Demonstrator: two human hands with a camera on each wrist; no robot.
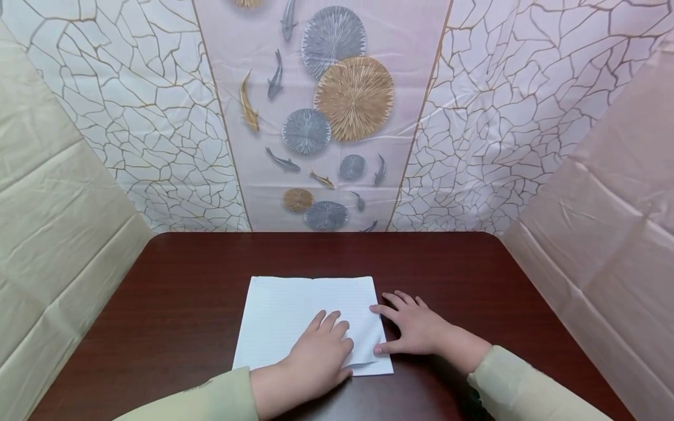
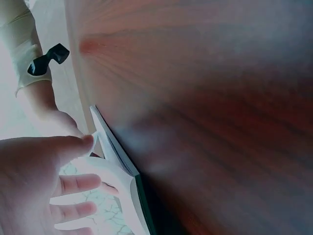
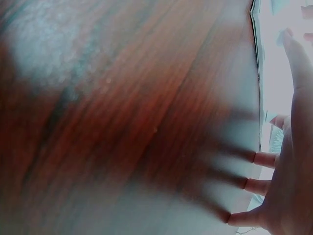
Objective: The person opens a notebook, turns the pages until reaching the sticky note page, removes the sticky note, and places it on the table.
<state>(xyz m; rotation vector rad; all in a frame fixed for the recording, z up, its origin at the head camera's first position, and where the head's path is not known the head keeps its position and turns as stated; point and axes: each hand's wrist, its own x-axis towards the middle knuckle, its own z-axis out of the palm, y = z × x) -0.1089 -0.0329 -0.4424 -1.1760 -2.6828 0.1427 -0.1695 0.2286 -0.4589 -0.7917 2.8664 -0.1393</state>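
A notebook (image 1: pixel 274 318) with white lined pages lies spread flat on the table. My left hand (image 1: pixel 318 356) is over its right page, palm down, fingers extended and slightly bent. At the lower right, a page (image 1: pixel 367 346) bows up from the sheets below, its bottom edge raised. The left thumb is close to that raised edge in the left wrist view. On the right side, my right hand (image 1: pixel 418 328) has its fingers spread, with thumb and index fingertips at the page's outer edge. The other fingertips reach down to the tabletop beside the notebook in the right wrist view.
The dark red-brown wooden table (image 1: pixel 179 310) has rounded far corners. A patterned cloth (image 1: pixel 326 193) hangs behind it, and plain beige cloth walls (image 1: pixel 590 234) flank both sides. A black device (image 2: pixel 49 58) is strapped on the right sleeve.
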